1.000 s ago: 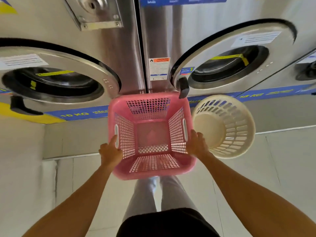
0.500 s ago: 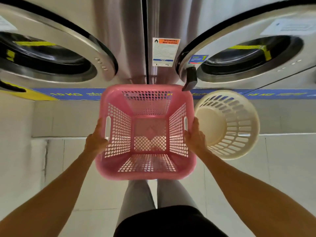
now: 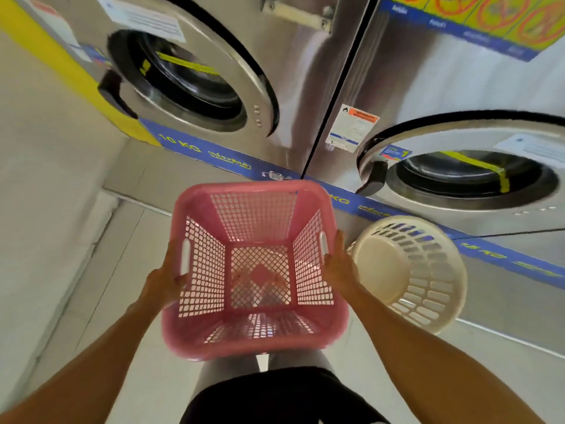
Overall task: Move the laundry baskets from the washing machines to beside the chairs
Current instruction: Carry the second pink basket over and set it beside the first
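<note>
Left washing machine [image 3: 195,87]: stainless steel front, round door with dark glass and a yellow strip across it, black door handle on its left side, a white label above the door. A blue band marked "10 KG" runs along its lower front; a yellow panel borders it on the left.

Left hand [image 3: 163,281]: on the left wall of the pink basket, at the white-edged handle slot. Fingers wrap under the rim and grip it.

Pink basket [image 3: 256,270]: square, lattice walls and lattice bottom, empty. Held up off the floor between both hands, in front of the seam between the two machines, above the person's legs.

Warning label [image 3: 351,128]: white with an orange header, stuck on the steel panel just right of the seam between the machines.

Right hand [image 3: 339,266]: pressed to the right wall of the pink basket beside its handle slot, fingers closed on the rim.

Cream basket [image 3: 409,273]: round, slotted wall, solid bottom, empty. Stands on the floor [image 3: 91,270] just beside the pink basket's right side, at the foot of the right machine. Whether the two baskets touch cannot be told.

Right washing machine [image 3: 470,179]: steel front, round door with a yellow strip, black handle on its left side, blue band below, yellow-and-red pictogram stickers along the top.

Person: dark shorts at the bottom edge of the view.
</note>
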